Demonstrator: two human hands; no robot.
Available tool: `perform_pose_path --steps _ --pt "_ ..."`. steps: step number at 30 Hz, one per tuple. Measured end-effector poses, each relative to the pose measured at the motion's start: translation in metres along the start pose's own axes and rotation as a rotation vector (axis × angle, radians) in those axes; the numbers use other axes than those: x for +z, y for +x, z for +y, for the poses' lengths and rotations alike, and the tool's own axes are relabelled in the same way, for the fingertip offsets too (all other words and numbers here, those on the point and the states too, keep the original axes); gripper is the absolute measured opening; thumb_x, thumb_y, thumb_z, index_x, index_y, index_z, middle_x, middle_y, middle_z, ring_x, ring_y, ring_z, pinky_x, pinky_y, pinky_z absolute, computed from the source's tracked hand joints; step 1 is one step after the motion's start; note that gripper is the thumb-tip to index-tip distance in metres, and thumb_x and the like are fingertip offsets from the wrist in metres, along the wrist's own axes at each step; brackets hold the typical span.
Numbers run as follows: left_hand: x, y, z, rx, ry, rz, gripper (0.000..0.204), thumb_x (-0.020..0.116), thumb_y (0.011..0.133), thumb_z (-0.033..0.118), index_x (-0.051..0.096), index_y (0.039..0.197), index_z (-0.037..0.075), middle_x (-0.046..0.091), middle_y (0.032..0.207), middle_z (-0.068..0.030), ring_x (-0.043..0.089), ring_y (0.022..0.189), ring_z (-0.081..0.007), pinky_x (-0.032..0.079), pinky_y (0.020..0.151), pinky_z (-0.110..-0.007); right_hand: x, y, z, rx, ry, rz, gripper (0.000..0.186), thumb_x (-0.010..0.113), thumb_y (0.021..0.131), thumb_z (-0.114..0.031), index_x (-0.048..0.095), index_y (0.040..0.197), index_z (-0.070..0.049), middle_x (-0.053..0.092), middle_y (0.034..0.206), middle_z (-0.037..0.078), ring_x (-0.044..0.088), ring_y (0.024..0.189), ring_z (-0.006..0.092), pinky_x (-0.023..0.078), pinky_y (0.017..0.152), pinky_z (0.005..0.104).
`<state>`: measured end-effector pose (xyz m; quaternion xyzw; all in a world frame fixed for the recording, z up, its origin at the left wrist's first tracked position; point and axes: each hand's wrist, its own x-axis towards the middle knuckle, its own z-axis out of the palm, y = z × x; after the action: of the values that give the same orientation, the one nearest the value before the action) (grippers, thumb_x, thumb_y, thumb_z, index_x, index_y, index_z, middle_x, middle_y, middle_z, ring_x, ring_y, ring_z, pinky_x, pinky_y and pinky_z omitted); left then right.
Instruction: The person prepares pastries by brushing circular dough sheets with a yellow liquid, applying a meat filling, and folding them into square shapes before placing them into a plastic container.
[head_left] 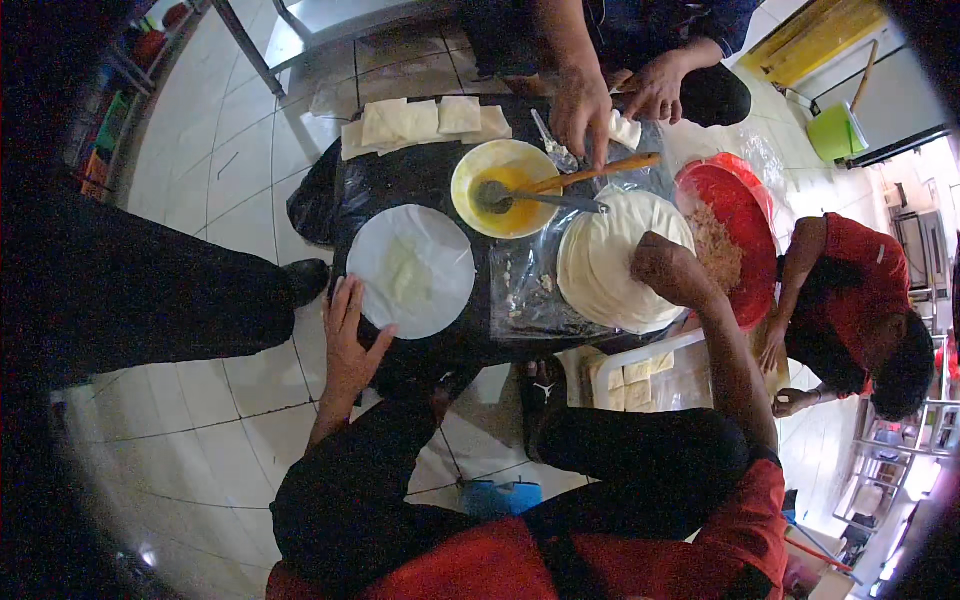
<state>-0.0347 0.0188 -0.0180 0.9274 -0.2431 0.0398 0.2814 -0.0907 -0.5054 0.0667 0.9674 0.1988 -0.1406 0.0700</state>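
Fingers (347, 302) spread, likely steadied plate (452, 300) at table's (402, 172) left edge with left hand (350, 347). Bent right hand (670, 270) over dough (608, 265), grip unclear.

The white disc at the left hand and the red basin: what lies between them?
In the head view: clear plastic with pale crumbs, then a stack of round pale sheets, the wearer's right hand over it.

Bright right, black rim

Light pours in at the right edge, washing out detail there! Glints run across the clear plastic (530, 318) at centre; floor tiles (215, 385) bow along the left rim, and grain speckles the dark trousers (640, 442) below.
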Motion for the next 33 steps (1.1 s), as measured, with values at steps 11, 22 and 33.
perform_pose_path --steps 11,22,33 --pt "0.002 -0.005 -0.008 0.012 0.011 0.009 0.080 0.076 0.086 0.028 0.039 0.151 0.001 0.034 0.158 -0.0185 0.027 0.149 -0.0381 0.018 0.121 -0.054 -0.050 -0.017 0.008 0.345 0.879 0.289 0.008 0.067 0.091 -0.004 0.064 0.099 -0.005 0.064 0.099 0.002 0.061 0.090 0.0140 0.049 0.074 0.0288" --pt "-0.015 0.002 -0.005 0.050 0.001 0.112 0.070 0.073 0.088 0.030 0.046 0.146 0.002 0.039 0.155 -0.0184 0.032 0.146 -0.0390 0.021 0.120 -0.053 -0.111 -0.043 -0.010 0.275 1.418 0.414 0.012 0.068 0.093 -0.011 0.061 0.098 -0.003 0.064 0.099 0.005 0.058 0.095 0.0153 0.047 0.087 0.0293" --pt "-0.028 0.055 0.085 0.063 -1.019 -0.664 0.085 0.083 0.084 0.026 0.037 0.153 0.007 0.049 0.147 -0.0116 0.048 0.136 -0.0241 0.040 0.112 -0.041 -0.089 0.052 -0.138 0.248 1.956 -0.131 0.015 0.066 0.098 -0.025 0.060 0.101 -0.011 0.055 0.084 -0.006 0.047 0.073 0.0042 0.038 0.064 0.0222"
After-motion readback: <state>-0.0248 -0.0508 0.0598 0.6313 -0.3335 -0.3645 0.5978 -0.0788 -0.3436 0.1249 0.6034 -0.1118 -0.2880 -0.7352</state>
